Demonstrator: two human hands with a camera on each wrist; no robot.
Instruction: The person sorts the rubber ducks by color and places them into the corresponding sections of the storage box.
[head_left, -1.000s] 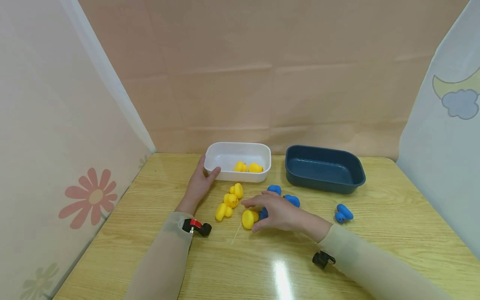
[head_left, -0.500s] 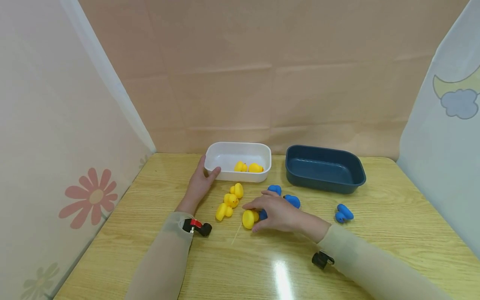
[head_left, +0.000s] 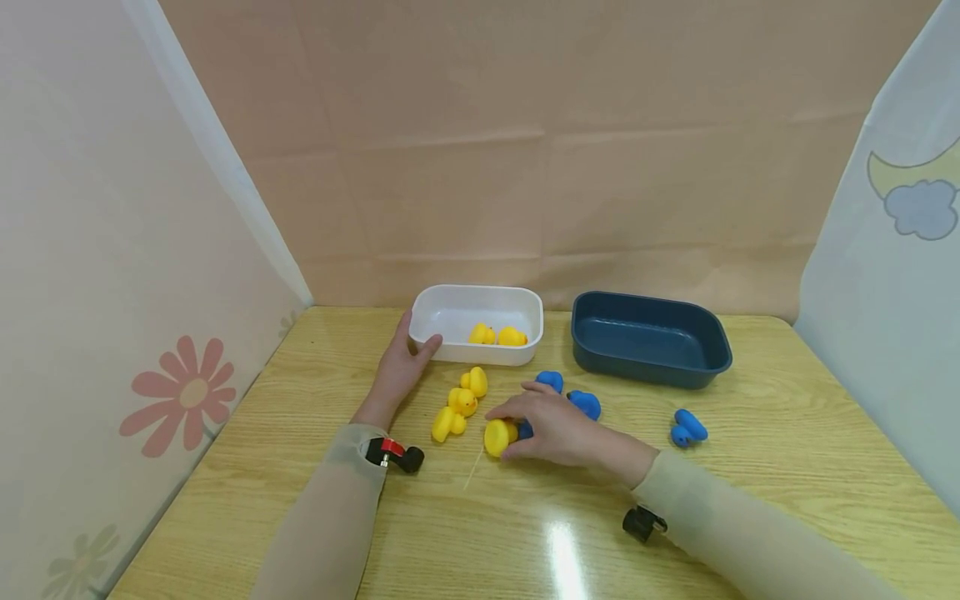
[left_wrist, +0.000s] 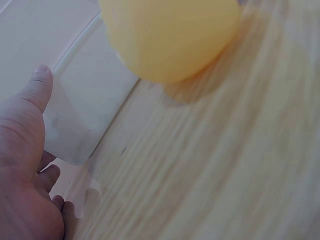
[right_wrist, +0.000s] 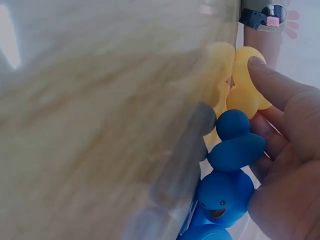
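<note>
In the head view, my left hand point(head_left: 400, 367) holds the left end of a white bin point(head_left: 480, 353), thumb over the front rim and fingers round the corner. Two yellow rubber ducks point(head_left: 512, 337) lie inside it. My right hand point(head_left: 555, 425) pinches another yellow duck point(head_left: 496, 438), lying on its side on the table, between thumb and fingers. Under that palm, in the right wrist view, are a blue duck point(right_wrist: 235, 150) and a second blue duck point(right_wrist: 225, 197). Three yellow ducks point(head_left: 462, 402) lie in a slanting row before the bin.
A dark blue bin point(head_left: 648, 367) stands at the back right, with no ducks visible in it. Blue ducks point(head_left: 584, 405) lie between it and my right hand; a lone blue duck point(head_left: 689, 428) lies farther right. Cloth walls flank the wooden table point(head_left: 465, 542).
My right thumb and fingers have closed in on the yellow duck, which has barely shifted. My left hand stays on the white bin.
</note>
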